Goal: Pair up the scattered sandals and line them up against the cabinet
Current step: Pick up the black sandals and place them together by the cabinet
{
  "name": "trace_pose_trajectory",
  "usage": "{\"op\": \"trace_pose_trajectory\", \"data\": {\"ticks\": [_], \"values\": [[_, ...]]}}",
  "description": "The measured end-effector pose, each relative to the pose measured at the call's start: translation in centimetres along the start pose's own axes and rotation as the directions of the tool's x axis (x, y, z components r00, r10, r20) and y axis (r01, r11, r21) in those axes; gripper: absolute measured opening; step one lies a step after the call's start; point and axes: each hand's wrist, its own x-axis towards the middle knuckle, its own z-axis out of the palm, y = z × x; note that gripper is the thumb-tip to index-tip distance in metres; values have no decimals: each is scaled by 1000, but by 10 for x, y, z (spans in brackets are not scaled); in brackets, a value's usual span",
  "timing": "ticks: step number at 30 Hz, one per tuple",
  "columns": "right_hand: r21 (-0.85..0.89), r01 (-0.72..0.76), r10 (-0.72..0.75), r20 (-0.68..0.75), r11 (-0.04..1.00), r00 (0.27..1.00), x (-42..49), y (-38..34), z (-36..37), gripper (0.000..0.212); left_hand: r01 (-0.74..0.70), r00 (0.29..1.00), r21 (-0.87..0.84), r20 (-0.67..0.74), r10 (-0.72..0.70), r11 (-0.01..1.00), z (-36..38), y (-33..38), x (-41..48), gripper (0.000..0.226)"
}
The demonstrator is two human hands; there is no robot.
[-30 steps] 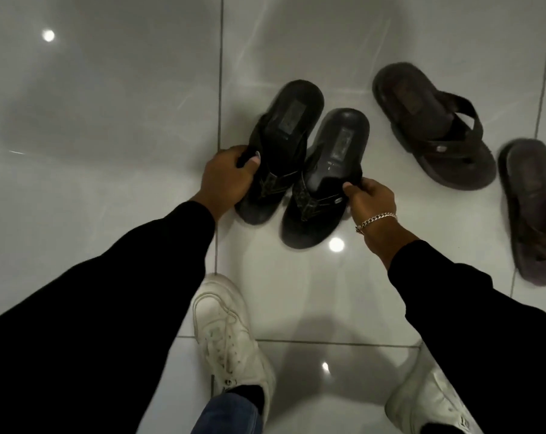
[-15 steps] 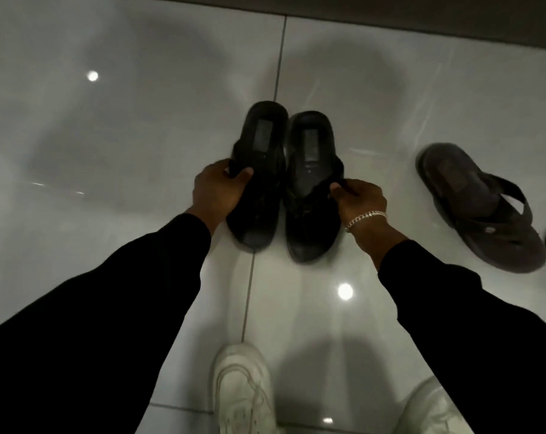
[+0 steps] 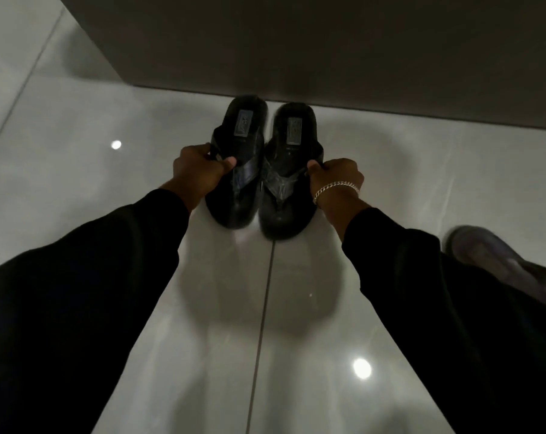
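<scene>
Head view, dim light. Two black sandals sit side by side at centre frame, heels toward the top of the frame, toes toward the bottom. Left black sandal (image 3: 238,164) and right black sandal (image 3: 289,173) run parallel, inner edges just beside each other or touching; can't tell which through the blur. Heel ends are right at the base of the cabinet (image 3: 328,42), the dark panel filling the upper part of the frame; actual contact with it not resolvable. Left hand (image 3: 199,172) is closed around the outer strap of the left black sandal, thumb on top of the strap, fingers curled under. Right hand (image 3: 336,173) is closed the same way on the outer strap of the right black sandal, thumb tip pressed on the strap. Chain bracelet (image 3: 334,187) on the right wrist. Both arms in black sleeves (image 3: 108,277) coming in from the lower corners. Whether the soles are flat on the floor (image 3: 77,170) or slightly lifted: can't tell. The floor is glossy light tile, with a grout line running from under the right sandal's toe down to the bottom edge and ceiling light reflections at mid left and lower right. One grey-brown sandal (image 3: 497,258) at the right edge, partly hidden behind the right sleeve, well apart from the black pair and away from the cabinet.
</scene>
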Motion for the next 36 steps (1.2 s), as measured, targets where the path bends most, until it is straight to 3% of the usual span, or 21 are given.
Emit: {"op": "trace_pose_trajectory", "data": {"ticks": [8, 12, 14, 16, 18, 26, 31, 36], "values": [[-57, 5, -7, -31, 998, 1000, 23, -15, 10, 38, 11, 992, -17, 126, -9, 1000, -18, -1, 26, 49], [-30, -32, 33, 42, 999, 999, 16, -23, 6, 41, 51, 986, -62, 165, -40, 997, -28, -3, 21, 43], [133, -113, 100, 105, 985, 990, 8, -20, 7, 38, 73, 980, -99, 192, -53, 992, -35, -11, 14, 39], [337, -282, 209, 236, 899, 949, -5, -15, 5, 36, 108, 976, -157, 206, -74, 982, -42, -21, 5, 34], [427, -389, 250, 346, 816, 904, -21, -11, 1, 41, 167, 973, -228, 193, -124, 959, -49, -30, -5, 31], [367, -509, 321, 463, 779, 826, -76, 2, -11, 30, 250, 953, -235, 230, -196, 939, -69, -57, -29, 58], [310, -503, 332, 467, 807, 820, -87, 7, -8, 52, 294, 948, -223, 195, -253, 929, -77, -67, -45, 63], [326, -514, 346, 454, 793, 821, -101, 18, 3, 58, 316, 944, -213, 165, -285, 925, -82, -78, -61, 67]]}}
